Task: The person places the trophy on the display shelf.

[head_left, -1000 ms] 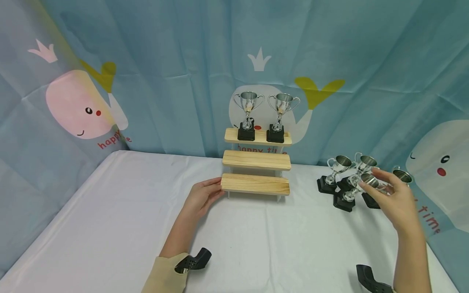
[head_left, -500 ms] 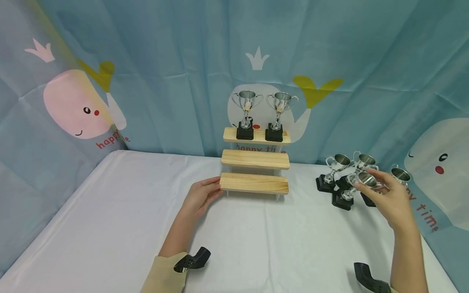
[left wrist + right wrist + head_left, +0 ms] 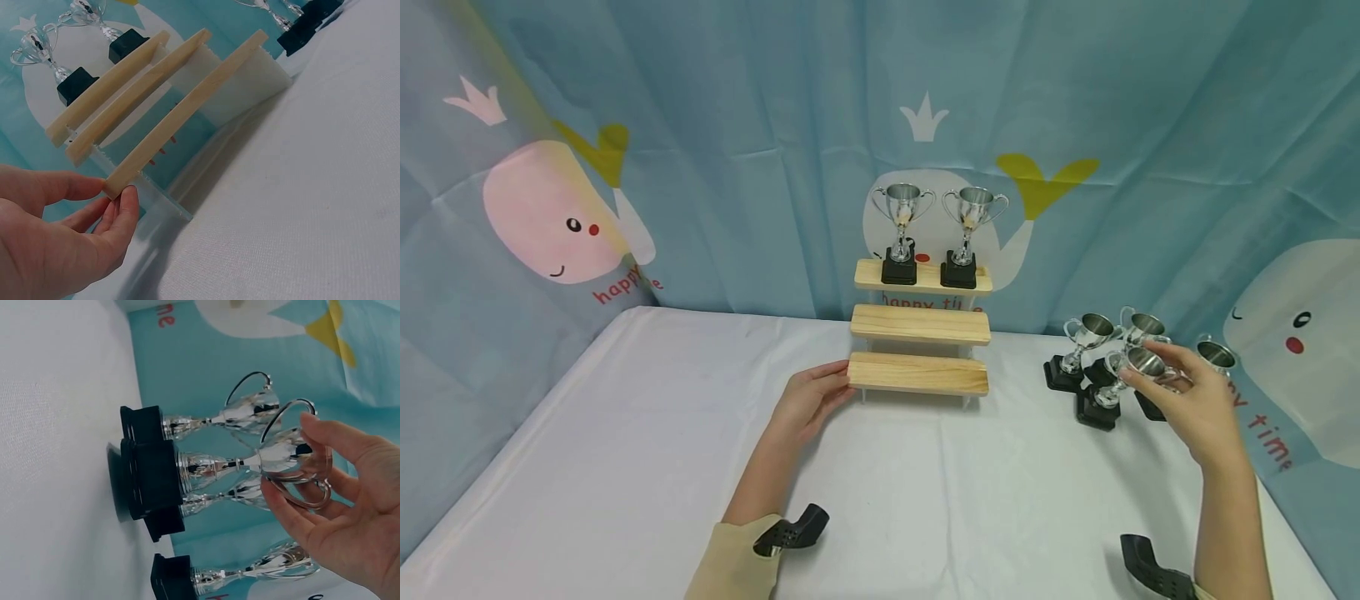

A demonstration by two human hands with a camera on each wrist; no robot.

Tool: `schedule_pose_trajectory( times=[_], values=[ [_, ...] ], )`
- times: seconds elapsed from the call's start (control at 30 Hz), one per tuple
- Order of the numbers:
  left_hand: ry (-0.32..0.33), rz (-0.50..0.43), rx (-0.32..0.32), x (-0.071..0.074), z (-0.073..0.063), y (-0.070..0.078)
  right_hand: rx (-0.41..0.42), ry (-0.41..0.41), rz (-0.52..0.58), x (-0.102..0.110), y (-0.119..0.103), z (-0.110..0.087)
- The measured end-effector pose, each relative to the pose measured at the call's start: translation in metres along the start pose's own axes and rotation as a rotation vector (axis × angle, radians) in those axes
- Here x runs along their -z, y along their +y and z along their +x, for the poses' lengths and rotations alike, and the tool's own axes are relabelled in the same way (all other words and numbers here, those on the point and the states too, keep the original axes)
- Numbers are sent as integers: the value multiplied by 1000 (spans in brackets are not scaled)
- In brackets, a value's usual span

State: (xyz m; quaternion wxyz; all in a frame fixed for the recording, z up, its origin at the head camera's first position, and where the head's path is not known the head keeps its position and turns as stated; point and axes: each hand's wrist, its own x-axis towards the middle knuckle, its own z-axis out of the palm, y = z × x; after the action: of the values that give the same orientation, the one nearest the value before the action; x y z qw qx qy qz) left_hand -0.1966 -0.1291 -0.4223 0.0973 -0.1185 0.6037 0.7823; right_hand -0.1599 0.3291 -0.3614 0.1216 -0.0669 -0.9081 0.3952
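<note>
My left hand (image 3: 811, 402) pinches the left end of the lowest board of a three-step wooden display shelf (image 3: 919, 372), thumb below and fingertips at the end in the left wrist view. Two silver trophies with black bases, a left trophy (image 3: 899, 225) and a right trophy (image 3: 967, 229), stand on the top step. At the right, my right hand (image 3: 1198, 404) holds the cup of a front trophy (image 3: 281, 456) between thumb and fingers. Whether its base (image 3: 1097, 408) touches the table is unclear. More trophies stand close around it, one (image 3: 1078, 350) to the left, partly overlapping.
Behind the held trophy are another trophy (image 3: 1142, 325) and one at the far right (image 3: 1216, 354), partly hidden by my hand. A white cloth covers the table (image 3: 880, 508). A blue whale-print curtain (image 3: 760, 167) hangs right behind it.
The cup of the held trophy and my right hand have shifted slightly left. My left hand keeps its hold on the shelf. The whole head view has drifted a little.
</note>
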Motion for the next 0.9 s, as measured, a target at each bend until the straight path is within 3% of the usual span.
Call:
schedule_pose_trajectory(
  times=[0.9],
  values=[
    [-4, -6, -4, 0, 0, 0, 62, -39, 28, -6, -23, -4]
  ],
)
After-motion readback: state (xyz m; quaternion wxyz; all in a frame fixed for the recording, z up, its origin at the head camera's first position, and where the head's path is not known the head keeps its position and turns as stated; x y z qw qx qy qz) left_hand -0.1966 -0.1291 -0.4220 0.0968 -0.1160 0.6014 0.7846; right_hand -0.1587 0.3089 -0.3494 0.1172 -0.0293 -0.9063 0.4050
